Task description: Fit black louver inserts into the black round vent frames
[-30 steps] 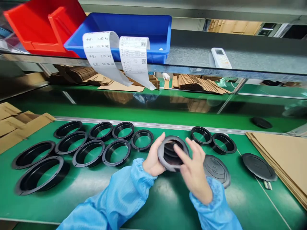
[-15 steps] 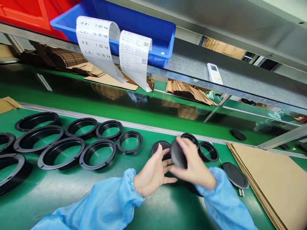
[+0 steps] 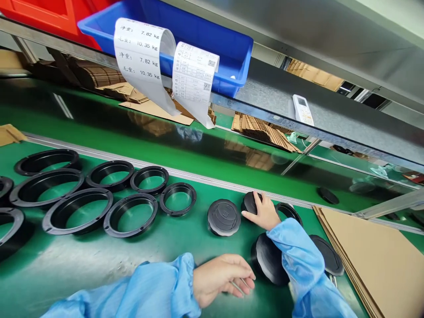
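Observation:
My right hand [image 3: 263, 213] reaches to the back of the bench, its thumb and fingers on a black round cap [image 3: 249, 203] that sits where a ring stood. My left hand [image 3: 225, 279] hovers low over the bench with nothing in it, fingers loosely bent and apart. Behind it lies a capped black piece [image 3: 224, 217] with a raised mark on top. Beside the left fingertips, a larger black round piece [image 3: 269, 259] is partly covered by my right sleeve. An uncapped black ring [image 3: 289, 212] stands just right of my right hand.
Several black flanged rings [image 3: 130, 215] stand to the left. A flat black disc [image 3: 326, 255] lies beside stacked cardboard sheets [image 3: 374, 247] at the right. Overhead, a shelf [image 3: 274, 88] carries a blue bin [image 3: 228, 48] with hanging paper labels [image 3: 195, 75], a red bin [image 3: 43, 17] and a white remote [image 3: 302, 109].
My right hand has moved back with the cap and brought it down at the rear ring. My left hand has drawn down toward me, uncovering the capped piece and the larger round piece.

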Demonstrator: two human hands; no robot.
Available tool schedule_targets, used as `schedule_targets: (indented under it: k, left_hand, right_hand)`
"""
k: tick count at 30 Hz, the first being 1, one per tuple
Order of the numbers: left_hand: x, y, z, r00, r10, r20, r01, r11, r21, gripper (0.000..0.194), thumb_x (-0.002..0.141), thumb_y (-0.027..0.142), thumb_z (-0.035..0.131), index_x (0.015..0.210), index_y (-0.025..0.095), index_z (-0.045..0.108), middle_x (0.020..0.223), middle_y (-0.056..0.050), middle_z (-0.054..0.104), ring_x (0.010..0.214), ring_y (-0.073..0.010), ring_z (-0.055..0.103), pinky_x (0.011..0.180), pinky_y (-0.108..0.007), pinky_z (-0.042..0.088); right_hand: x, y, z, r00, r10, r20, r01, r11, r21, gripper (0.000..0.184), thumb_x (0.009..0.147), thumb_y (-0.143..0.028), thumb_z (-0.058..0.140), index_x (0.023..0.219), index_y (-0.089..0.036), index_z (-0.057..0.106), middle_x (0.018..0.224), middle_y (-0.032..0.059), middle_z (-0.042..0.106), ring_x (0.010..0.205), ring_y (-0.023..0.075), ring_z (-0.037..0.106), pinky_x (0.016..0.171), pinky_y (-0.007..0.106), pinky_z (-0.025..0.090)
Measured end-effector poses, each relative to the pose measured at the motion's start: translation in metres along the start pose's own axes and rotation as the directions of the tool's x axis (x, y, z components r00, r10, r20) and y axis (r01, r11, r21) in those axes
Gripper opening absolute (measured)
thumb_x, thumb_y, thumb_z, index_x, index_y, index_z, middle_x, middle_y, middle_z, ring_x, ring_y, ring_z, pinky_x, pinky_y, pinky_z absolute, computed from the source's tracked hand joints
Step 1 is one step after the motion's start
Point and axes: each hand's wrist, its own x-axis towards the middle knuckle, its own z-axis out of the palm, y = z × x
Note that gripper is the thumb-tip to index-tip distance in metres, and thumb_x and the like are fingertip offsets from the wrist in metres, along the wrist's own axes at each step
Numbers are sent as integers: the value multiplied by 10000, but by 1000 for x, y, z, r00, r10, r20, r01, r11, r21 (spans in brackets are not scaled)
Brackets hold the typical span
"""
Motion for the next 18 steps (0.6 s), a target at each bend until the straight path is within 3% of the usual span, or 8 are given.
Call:
schedule_targets:
  k: [4, 8, 10, 13, 16, 18]
  left_hand:
    - [5, -7, -2, 999, -29, -18, 29, 1000, 10, 366, 558, 403, 761, 812, 153, 677, 842, -63, 696, 766, -154, 621, 739, -284, 446]
    - [9, -12, -5, 998, -54, -34, 56, 997, 47, 349, 564, 389, 739, 804, 150, 654, 828, -53, 687, 741, -133, 599, 709, -257, 426]
    - [14, -15, -8, 999, -32, -36, 35, 996, 78, 374, 587, 415, 735, 832, 149, 639, 852, -53, 683, 750, -131, 594, 690, -245, 417]
    - [25, -22, -14, 997, 62, -44, -51, 977, 207, 398, 627, 469, 714, 847, 154, 612, 808, -35, 642, 728, -133, 564, 634, -233, 401]
    - [36, -31, -21, 971, 234, -52, -188, 879, 439, 353, 687, 471, 693, 841, 166, 604, 726, 5, 547, 685, -122, 508, 602, -223, 394]
    - [41, -37, -27, 958, 282, -44, -221, 829, 513, 345, 731, 488, 679, 855, 175, 603, 720, 14, 510, 654, -118, 492, 589, -222, 419]
  right_hand:
    - [-1, -12, -20, 998, -18, 56, 16, 999, 29, 875, 943, -698, 346, 1586, -110, 258, 1627, 232, 216, 1505, 382, 224, 1184, 592, 228]
    - [14, -20, -38, 981, -20, -191, 41, 993, 106, 670, 1032, -486, 214, 1583, -109, 263, 1633, 165, 252, 1539, 283, 153, 1236, 509, 191]
    - [18, -27, -33, 987, -19, -161, 36, 994, 106, 654, 1034, -452, 266, 1564, -71, 306, 1616, 196, 279, 1527, 294, 202, 1233, 485, 214]
    - [20, -36, -17, 999, -42, -22, 44, 992, 115, 673, 1033, -491, 325, 1565, -80, 313, 1617, 221, 252, 1508, 333, 253, 1218, 510, 242]
    - [21, -36, -11, 999, -33, -19, 35, 983, 180, 712, 1025, -552, 335, 1574, -101, 298, 1627, 204, 232, 1515, 337, 230, 1225, 523, 226]
    - [22, -27, -15, 999, -31, -33, 38, 971, 236, 729, 1020, -573, 337, 1571, -96, 304, 1625, 196, 245, 1520, 328, 218, 1226, 518, 236]
